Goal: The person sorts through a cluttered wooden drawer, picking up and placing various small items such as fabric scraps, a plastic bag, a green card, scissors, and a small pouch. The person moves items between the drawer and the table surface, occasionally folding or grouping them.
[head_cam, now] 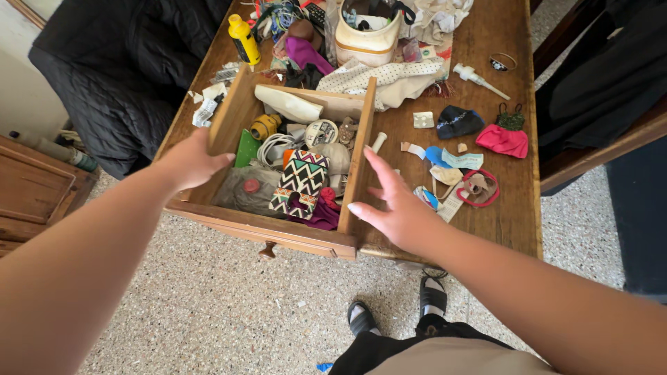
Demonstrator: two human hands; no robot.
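Head view: bottom centre of frame, two feet in black sandals (396, 309) on a speckled floor (208, 305). Both bare forearms reach up from the lower corners. Right hand (396, 205), centre right, is open, fingers spread, palm facing left, just beside the right wall of a wooden drawer (292, 232), not clearly touching it. Left hand (191, 161), centre left, is pressed against the drawer's left wall, fingers curled over its top edge. Drawer sits on a wooden table (517, 208), its front with a small knob overhanging the near edge. Inside it: a zigzag-patterned pouch (301, 182) near the front, purple cloth beside it, a coiled white cable (273, 146), a green piece, a cream-coloured roll at the back. Right of the drawer on the table: paper scraps, a red ring, a pink pouch (504, 140), a dark cap (457, 121). Farther up: a yellow bottle (244, 39), a cream bag (367, 42), tangled cloth. Upper left, a dark quilted cover (118, 69).
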